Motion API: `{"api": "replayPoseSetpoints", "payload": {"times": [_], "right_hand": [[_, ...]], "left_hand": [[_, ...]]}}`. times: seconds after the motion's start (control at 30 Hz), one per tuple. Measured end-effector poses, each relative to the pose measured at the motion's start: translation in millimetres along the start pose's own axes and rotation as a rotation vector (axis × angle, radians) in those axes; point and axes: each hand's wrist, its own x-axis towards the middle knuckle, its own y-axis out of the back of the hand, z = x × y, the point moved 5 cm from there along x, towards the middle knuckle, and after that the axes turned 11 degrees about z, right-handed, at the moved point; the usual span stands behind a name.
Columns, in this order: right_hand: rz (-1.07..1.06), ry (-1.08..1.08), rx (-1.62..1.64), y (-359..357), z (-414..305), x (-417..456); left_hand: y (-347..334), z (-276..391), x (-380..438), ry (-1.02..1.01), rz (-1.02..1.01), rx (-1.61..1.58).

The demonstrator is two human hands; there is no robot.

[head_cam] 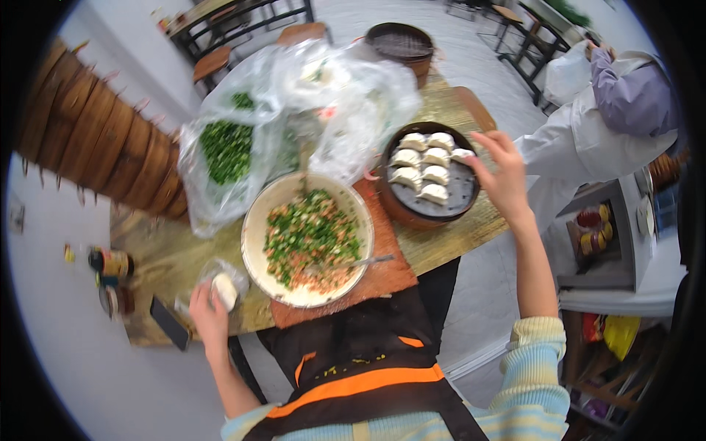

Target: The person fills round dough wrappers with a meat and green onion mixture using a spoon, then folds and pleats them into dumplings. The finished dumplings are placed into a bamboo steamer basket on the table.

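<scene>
My right hand is at the right rim of a round steamer, its fingers on a pleated white dumpling. Several more dumplings lie in rows on the steamer's dark perforated liner. At the left, my left hand touches a stack of pale round dough wrappers on a clear plastic bag; whether it grips one cannot be told. Between the hands stands a white bowl of minced filling with chopped greens, a metal spoon handle resting over its rim.
Plastic bags, one with chopped greens, lie behind the bowl. Stacked bamboo steamers lean in at left. A phone and jars sit near the left edge. An empty steamer stands behind. A person is at right.
</scene>
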Motion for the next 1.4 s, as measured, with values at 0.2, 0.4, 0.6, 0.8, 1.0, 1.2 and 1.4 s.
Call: {"api": "replayPoseSetpoints", "payload": {"times": [0.2,0.4,0.6,0.8,1.0,1.2,1.4], "right_hand": [[-0.354,-0.214,0.396,0,-92,-68],[-0.497,-0.479,0.825,-49,-129,-114],[-0.280,0.144,0.584,-36,-175,-103],[-0.355,0.250,0.613,-35,-192,-108],[-0.300,0.228,0.649,-34,-181,-101],[-0.367,0.072,0.649,-32,-173,-97],[-0.269,-0.217,0.549,-32,-154,-100]], "left_hand": [[-14,-5,2,-0.006,-0.063,0.034],[-10,-11,0,0.007,-0.034,-0.047],[-6,-13,-5,0.010,0.053,-0.128],[-7,-12,-6,0.040,0.113,-0.122],[-2,-13,-8,0.035,0.169,-0.133],[-8,-18,-12,-0.021,0.152,-0.027],[12,-20,-7,0.184,0.211,-0.351]]}}
